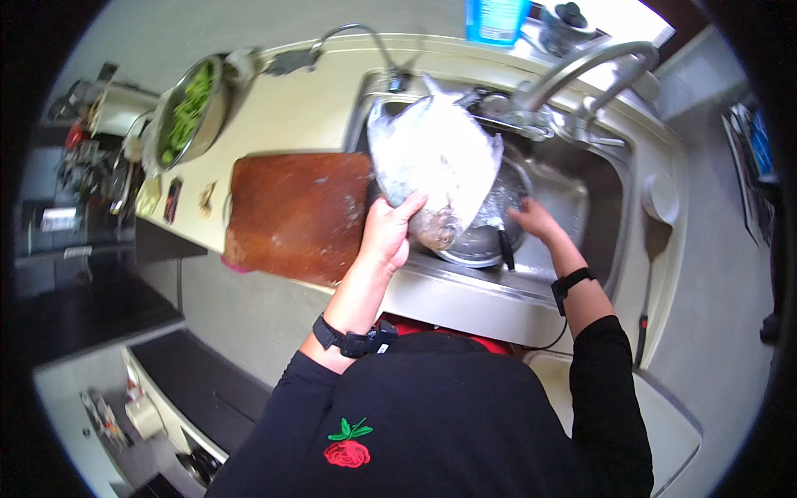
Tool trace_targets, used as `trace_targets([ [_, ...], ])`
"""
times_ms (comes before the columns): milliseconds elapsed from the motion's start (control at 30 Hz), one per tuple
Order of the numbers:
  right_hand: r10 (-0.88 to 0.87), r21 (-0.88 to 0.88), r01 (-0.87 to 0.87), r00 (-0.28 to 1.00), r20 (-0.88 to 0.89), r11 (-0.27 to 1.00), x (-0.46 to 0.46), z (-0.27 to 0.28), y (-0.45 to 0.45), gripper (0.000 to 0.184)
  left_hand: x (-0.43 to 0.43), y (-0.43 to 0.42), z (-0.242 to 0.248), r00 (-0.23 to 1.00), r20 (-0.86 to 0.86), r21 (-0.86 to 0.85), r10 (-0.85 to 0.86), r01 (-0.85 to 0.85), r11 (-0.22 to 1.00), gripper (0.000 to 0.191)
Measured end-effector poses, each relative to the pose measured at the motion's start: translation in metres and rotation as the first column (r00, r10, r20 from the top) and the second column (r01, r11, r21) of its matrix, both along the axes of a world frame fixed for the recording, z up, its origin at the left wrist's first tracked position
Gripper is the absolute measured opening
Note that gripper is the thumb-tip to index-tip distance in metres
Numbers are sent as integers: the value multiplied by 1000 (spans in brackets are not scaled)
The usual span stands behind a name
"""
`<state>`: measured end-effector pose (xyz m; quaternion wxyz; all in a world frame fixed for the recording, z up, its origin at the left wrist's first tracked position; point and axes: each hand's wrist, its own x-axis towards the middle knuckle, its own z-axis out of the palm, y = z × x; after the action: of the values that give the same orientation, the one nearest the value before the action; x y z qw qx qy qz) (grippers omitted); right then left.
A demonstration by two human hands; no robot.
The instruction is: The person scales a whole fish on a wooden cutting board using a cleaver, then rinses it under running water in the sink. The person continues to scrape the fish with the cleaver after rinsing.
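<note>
My left hand (389, 233) grips a broad, flat silvery fish (436, 149), probably a pomfret, close to its head. Its head points toward me and its forked tail toward the back of the sink. Below the fish, a round metal basin (468, 263) with water stands in the stainless steel sink (563, 193); the fish hides much of it. My right hand (537, 219) is at the basin's right side, fingers blurred, and whether they hold anything is unclear. Nearby, a tool with a black handle (506, 250) leans over the basin's front rim.
A wooden cutting board (299, 215) lies left of the sink. Behind it on the counter stands a metal bowl (216, 118) of leafy greens. A curved faucet (622, 53) arches over the sink's back right. A blue container (496, 23) and a lidded jar (565, 31) stand behind.
</note>
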<state>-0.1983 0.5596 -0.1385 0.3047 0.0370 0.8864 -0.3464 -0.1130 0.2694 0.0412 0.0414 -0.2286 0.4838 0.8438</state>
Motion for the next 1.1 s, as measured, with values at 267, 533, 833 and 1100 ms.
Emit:
trace_targets([
  [267,240,134,-268,952,192,954,26,-27,-40,40,38,-52,46,984,-11,118,179,-177,977,41],
  [533,-106,-15,112,974,201,994,24,22,-43,22,72,-140,63,944,-83,86,320,-313,946,43],
  [833,44,97,34,715,-698,995,136,163,-131,52,85,-271,74,906,-160,121,393,-377,918,50],
  [1100,468,180,-447,701,-538,876,228,185,-335,52,74,-317,105,942,-256,202,219,-169,965,50],
])
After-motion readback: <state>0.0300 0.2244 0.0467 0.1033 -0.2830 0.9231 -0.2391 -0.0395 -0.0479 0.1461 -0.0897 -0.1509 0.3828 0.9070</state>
